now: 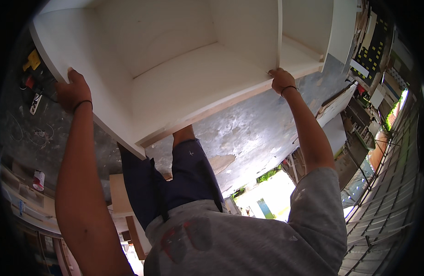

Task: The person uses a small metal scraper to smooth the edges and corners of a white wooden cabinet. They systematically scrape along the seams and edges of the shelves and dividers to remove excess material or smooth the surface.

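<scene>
A large white open-fronted cabinet (184, 83) with an upright divider (279, 37) fills the upper part of the view. My left hand (74, 89) is closed round the front edge of its left side panel, thumb on the inner face. Farther right, my right hand (282, 80) grips the front edge of the bottom panel, where the divider meets it. The fingers of both hands are partly hidden behind the boards. One lower corner of the cabinet comes down in front of my leg. Whether the cabinet rests on anything cannot be seen.
Grey, worn concrete floor (239, 124) spreads below. On the left lie a yellow tool (32, 60), a white power strip (36, 104), loose wire and a can (38, 180). Boards and offcuts (359, 124) are stacked along the right, near a metal-slatted wall (382, 221).
</scene>
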A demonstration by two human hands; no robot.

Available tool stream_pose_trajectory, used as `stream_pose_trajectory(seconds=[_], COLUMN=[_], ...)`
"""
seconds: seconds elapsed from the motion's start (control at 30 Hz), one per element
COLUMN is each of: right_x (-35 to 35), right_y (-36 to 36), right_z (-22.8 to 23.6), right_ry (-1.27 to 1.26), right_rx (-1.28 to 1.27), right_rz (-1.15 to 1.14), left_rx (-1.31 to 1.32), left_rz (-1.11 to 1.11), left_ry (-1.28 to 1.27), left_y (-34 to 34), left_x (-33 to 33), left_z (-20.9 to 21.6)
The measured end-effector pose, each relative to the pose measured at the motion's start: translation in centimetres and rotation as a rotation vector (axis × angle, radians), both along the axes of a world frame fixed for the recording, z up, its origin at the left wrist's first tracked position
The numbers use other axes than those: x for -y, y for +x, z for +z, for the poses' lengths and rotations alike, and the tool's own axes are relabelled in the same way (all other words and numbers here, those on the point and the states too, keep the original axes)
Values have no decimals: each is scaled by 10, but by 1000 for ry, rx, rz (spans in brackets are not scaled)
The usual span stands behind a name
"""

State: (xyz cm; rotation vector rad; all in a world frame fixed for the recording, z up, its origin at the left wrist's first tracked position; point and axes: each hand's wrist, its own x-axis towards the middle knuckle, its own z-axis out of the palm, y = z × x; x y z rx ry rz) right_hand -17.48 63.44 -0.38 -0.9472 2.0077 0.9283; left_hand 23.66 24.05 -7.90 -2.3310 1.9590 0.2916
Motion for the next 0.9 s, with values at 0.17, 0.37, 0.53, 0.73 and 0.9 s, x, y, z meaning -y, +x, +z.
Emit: stream_pose_trajectory(seconds=[0.17, 0.37, 0.53, 0.73, 0.9], right_x=[30, 76, 8, -33, -44], right_y=[91, 210, 38, -4, 17], right_z=[-2, 9, 10, 12, 0], right_ry=[-137, -353, -203, -286, -446], right_rx=[128, 358, -80, -59, -159], right_rz=[-133, -109, 10, 317, 5], left_rx=[7, -51, -5, -28, 10], left_rz=[15, 8, 53, 6, 9], left_ry=[13, -5, 41, 5, 18], left_y=[-6, -1, -4, -5, -1], left_x=[-2, -2, 0, 0, 2], left_z=[3, 4, 5, 8, -1])
